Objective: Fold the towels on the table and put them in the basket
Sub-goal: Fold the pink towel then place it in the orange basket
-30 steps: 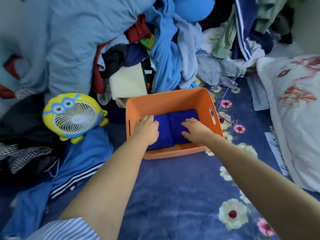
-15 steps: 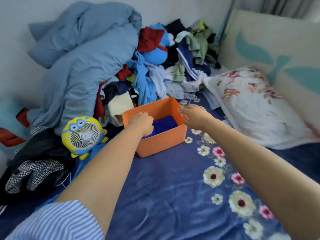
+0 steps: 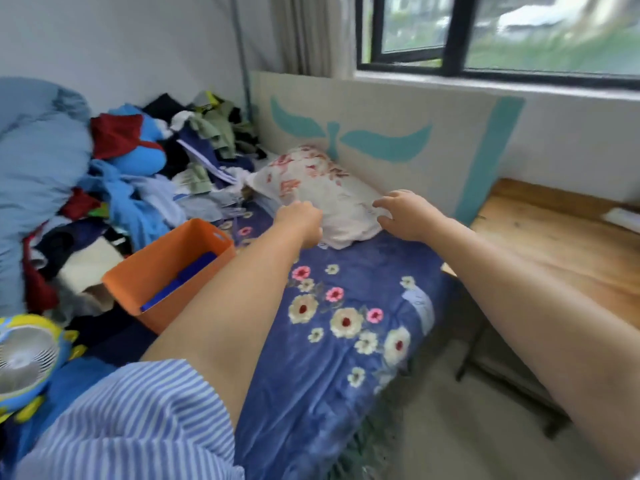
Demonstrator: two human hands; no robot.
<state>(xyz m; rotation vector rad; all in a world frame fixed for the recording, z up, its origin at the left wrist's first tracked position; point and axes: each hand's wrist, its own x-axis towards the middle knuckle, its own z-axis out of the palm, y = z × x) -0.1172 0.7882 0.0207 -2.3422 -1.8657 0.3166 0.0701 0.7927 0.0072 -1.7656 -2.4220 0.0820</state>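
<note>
Left hand (image 3: 300, 220) clenched, holding nothing; right hand (image 3: 405, 214) released, over the pillow (image 3: 325, 192). Towels (image 3: 180, 284) in the basket (image 3: 152, 275), left.

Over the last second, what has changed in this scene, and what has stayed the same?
Both hands left the blue towels in the orange basket and moved right toward the floral pillow. The left hand is curled; the right hand is spread. Neither holds anything. Towels and basket stayed put.

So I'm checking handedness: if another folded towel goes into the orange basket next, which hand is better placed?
Probably left. The left hand is nearer the orange basket; the right hand reaches over the pillow, farther away.
</note>
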